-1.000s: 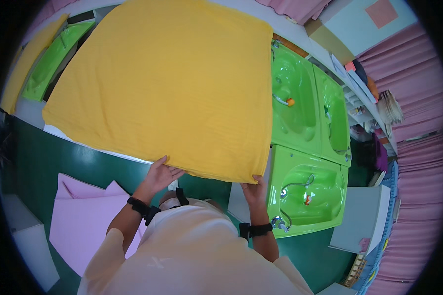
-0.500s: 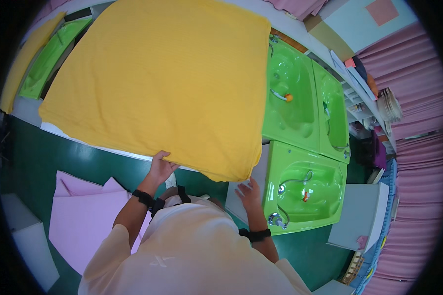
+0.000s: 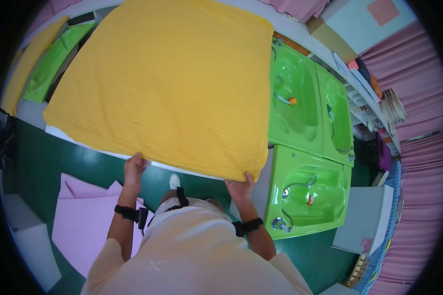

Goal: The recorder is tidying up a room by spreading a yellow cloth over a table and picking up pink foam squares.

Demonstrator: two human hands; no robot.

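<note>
A large yellow cloth (image 3: 167,83) lies spread over a wide white-edged surface (image 3: 96,147), its near edge hanging slightly over the rim. At the near edge, left of the middle, my left hand (image 3: 133,171) has its fingers curled against the hem. My right hand (image 3: 239,189) pinches the cloth near its right front corner, with the thumb on top and the other fingers underneath, partly hidden. A few faint creases cross the fabric near the front.
Bright green basins (image 3: 307,191) with hoses and taps adjoin the cloth on the right. Another green basin (image 3: 54,64) is at far left. Folded pink mats (image 3: 91,221) lie on the green floor at left. A white cabinet (image 3: 362,216) stands at right.
My left hand has slid left along the hem. My right hand, open and off the cloth before, has taken hold near the corner. The front hem hangs straighter.
</note>
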